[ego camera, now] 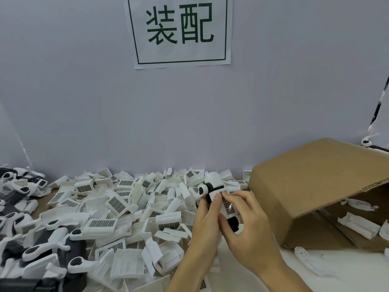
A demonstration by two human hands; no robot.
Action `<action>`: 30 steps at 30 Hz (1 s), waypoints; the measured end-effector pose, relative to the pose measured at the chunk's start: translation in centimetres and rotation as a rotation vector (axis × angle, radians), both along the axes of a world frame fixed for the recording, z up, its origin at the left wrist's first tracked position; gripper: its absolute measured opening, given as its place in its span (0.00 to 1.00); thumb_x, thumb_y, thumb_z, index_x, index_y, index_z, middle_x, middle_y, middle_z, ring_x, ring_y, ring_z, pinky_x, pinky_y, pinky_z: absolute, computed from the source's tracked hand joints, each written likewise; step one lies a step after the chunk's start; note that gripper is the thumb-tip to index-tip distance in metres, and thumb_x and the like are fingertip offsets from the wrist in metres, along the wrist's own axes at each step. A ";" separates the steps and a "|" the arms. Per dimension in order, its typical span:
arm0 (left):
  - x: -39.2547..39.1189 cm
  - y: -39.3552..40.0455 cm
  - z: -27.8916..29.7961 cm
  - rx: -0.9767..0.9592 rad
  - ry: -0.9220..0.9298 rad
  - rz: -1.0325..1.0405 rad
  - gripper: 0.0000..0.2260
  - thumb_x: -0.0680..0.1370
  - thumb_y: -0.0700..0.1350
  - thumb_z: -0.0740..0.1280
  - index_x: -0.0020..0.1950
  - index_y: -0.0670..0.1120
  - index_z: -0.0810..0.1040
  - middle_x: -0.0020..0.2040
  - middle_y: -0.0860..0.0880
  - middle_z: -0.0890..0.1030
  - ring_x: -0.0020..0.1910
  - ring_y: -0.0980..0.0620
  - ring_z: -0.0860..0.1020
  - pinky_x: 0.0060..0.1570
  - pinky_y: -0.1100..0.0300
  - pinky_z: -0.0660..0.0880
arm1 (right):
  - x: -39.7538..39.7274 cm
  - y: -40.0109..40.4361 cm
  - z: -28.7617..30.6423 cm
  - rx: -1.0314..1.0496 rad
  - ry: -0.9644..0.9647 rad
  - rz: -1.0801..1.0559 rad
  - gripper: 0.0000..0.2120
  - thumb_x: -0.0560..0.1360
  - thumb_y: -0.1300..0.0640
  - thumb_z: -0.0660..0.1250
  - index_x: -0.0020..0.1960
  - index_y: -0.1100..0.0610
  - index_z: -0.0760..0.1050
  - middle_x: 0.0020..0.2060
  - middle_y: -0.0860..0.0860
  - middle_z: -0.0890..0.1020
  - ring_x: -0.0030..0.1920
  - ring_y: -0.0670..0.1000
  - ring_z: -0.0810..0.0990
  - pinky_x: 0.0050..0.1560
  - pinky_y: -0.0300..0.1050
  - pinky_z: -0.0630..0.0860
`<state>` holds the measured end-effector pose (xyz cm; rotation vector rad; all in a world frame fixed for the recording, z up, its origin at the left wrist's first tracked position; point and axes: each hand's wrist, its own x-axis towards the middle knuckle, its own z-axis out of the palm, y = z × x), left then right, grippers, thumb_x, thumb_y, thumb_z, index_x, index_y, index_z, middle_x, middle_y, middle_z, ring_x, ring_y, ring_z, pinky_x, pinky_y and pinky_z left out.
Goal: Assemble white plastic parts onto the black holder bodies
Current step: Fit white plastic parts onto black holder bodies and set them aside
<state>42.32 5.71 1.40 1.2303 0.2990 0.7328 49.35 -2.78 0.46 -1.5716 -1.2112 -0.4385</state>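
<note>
Holding the black holder body [210,193] above the heaped tabletop [252,270], left hand [205,220] grips it; right hand [244,224] pinches the white gridded plastic part [228,204] against it. Recommend square alignment, then even pressure.

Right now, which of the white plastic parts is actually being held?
The white grid-faced plastic part on the black holder body, pinched between left hand and right hand; the others lie loose in the pile.

Straight ahead of you, the white paper sign with a dark green border [180,31], stuck on the pale wall [84,102], reads "装配" in big dark green characters. That is the only readable text before you.
</note>
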 end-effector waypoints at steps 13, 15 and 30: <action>-0.3 -0.1 0.2 -0.004 0.015 -0.008 0.11 0.83 0.53 0.63 0.64 0.56 0.78 0.59 0.57 0.84 0.62 0.62 0.79 0.57 0.63 0.75 | -0.5 0.1 0.2 -0.002 -0.041 -0.028 0.20 0.75 0.54 0.69 0.67 0.49 0.76 0.57 0.43 0.75 0.58 0.39 0.75 0.57 0.28 0.72; -0.3 -0.1 0.3 0.001 0.017 0.011 0.11 0.83 0.52 0.64 0.64 0.53 0.78 0.59 0.55 0.84 0.62 0.60 0.80 0.61 0.60 0.74 | -0.4 0.0 0.2 0.001 -0.028 -0.025 0.20 0.74 0.53 0.69 0.66 0.49 0.77 0.57 0.43 0.75 0.57 0.41 0.76 0.57 0.32 0.74; -0.6 0.2 0.3 -0.035 0.031 0.052 0.11 0.81 0.58 0.65 0.60 0.57 0.80 0.50 0.61 0.85 0.50 0.66 0.83 0.40 0.71 0.78 | -0.5 -0.1 0.3 -0.148 -0.009 0.049 0.20 0.78 0.47 0.62 0.69 0.46 0.76 0.59 0.41 0.72 0.62 0.48 0.75 0.58 0.38 0.74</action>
